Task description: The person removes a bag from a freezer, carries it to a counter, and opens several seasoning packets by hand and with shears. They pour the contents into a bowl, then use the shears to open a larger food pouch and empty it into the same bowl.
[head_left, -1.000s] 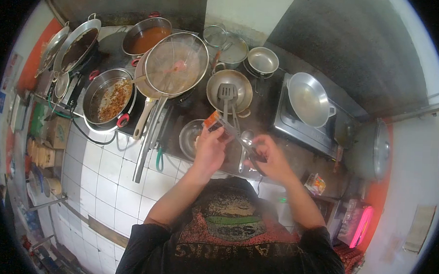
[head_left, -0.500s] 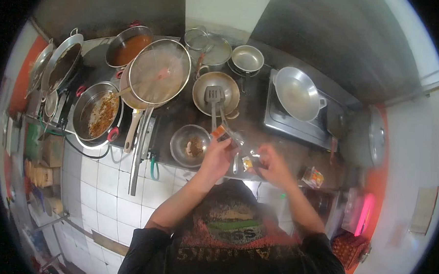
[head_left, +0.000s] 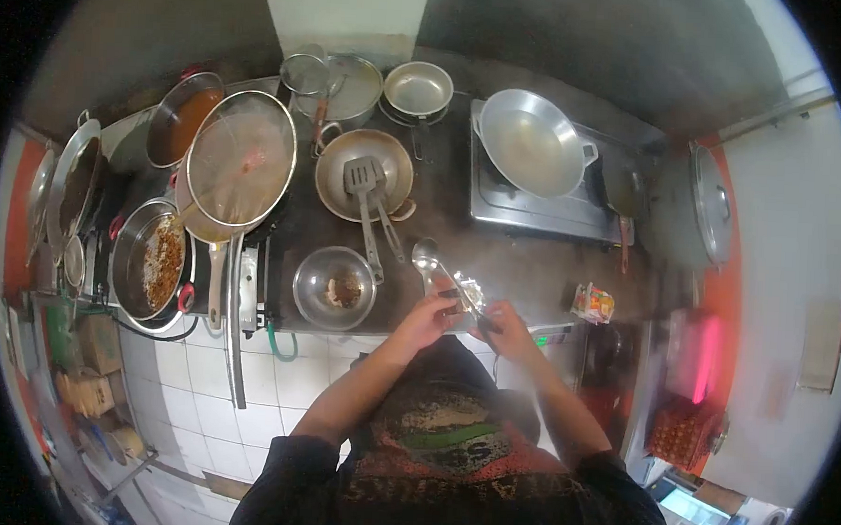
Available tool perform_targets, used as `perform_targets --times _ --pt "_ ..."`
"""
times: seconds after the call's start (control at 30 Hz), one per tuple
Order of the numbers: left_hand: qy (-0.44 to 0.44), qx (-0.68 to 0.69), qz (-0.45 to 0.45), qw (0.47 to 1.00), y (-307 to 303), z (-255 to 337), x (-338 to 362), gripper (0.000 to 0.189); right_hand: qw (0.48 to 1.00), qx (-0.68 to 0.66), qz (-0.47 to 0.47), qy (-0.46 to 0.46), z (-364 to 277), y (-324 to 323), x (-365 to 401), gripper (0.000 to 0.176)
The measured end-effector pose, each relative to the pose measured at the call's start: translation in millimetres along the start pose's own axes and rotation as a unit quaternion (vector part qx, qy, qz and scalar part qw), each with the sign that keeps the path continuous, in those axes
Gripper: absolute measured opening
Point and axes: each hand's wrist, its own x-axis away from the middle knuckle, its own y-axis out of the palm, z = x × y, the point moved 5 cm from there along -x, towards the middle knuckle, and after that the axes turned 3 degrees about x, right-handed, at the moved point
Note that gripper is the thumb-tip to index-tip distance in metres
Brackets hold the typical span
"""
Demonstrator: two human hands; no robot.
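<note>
My left hand [head_left: 425,321] is closed around a small dark sachet [head_left: 452,307], mostly covered by the fingers. Close beside it, my right hand [head_left: 509,330] grips what look like scissors, their narrow grey blades [head_left: 469,294] slanting up towards the left hand. A shiny silvery packet [head_left: 472,287] shows just beyond the blades. Near my left fingers lies a metal spoon [head_left: 425,256] on the dark counter. To the left stands a clear bowl [head_left: 308,295] with brown and pale seasoning [head_left: 346,291] in it.
A wok [head_left: 334,176] holds two slotted turners [head_left: 364,180]. A large strainer [head_left: 240,158] rests over pans at left, beside a pan of fried bits [head_left: 164,268]. An aluminium wok [head_left: 531,143] sits on the stove [head_left: 512,208]. A colourful packet [head_left: 593,305] lies right.
The view has shifted, so the cookware appears farther left. Both hands have drawn closer together and lower, and the spoon's bowl has come into sight. The orange sachet face no longer shows.
</note>
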Motion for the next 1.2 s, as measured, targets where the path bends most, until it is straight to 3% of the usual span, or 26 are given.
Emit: perform_targets --times 0.07,0.17,0.3,0.4,0.6,0.73,0.83,0.93,1.03,1.13,1.2 --pt "-0.036 -0.003 -0.035 0.999 -17.9 -18.3 -16.8 0.044 0.999 0.023 -0.004 0.037 -0.2 -5.9 2.4 0.044" --pt "-0.049 -0.003 -0.007 0.999 -34.3 -36.7 -31.5 0.043 0.998 -0.009 0.002 0.059 27.4 -7.5 1.2 0.043" --pt "-0.056 0.002 0.031 0.998 -40.6 -51.8 -46.2 0.04 0.998 0.008 0.025 0.061 71.7 -9.1 -5.8 0.046" --pt "-0.059 0.006 0.037 0.998 -47.0 -62.2 -53.8 0.039 0.999 0.028 0.004 0.02 67.8 -17.0 -9.4 0.05" --pt "-0.071 0.027 0.025 0.997 -35.6 -56.7 -61.6 0.032 0.985 -0.07 0.053 0.146 110.7 -34.3 -12.1 0.051" --pt "-0.068 0.023 0.002 0.997 -32.9 -35.0 -51.7 0.028 0.955 0.185 0.118 0.199 159.7 -50.2 -18.0 0.036" --pt "-0.049 -0.005 0.003 0.999 -25.1 -16.5 -39.0 0.027 0.938 0.177 0.141 0.263 188.7 -52.6 -17.3 0.03" --pt "-0.01 -0.022 -0.008 1.0 0.5 -0.3 -19.2 0.024 0.938 0.197 0.12 0.259 204.6 -45.2 -28.1 0.033" --pt "0.026 -0.004 -0.028 0.999 0.4 14.3 1.6 0.023 0.935 0.238 0.229 0.131 216.9 -33.6 -40.8 0.036" --pt "0.053 0.019 -0.001 0.998 -12.0 30.8 23.8 0.024 0.92 0.251 0.262 0.15 196.7 -19.9 -47.4 0.032" --pt "0.08 0.044 -0.006 0.996 -24.4 45.1 40.8 0.024 0.95 0.184 0.18 0.176 157.2 -0.3 -57.0 0.029"
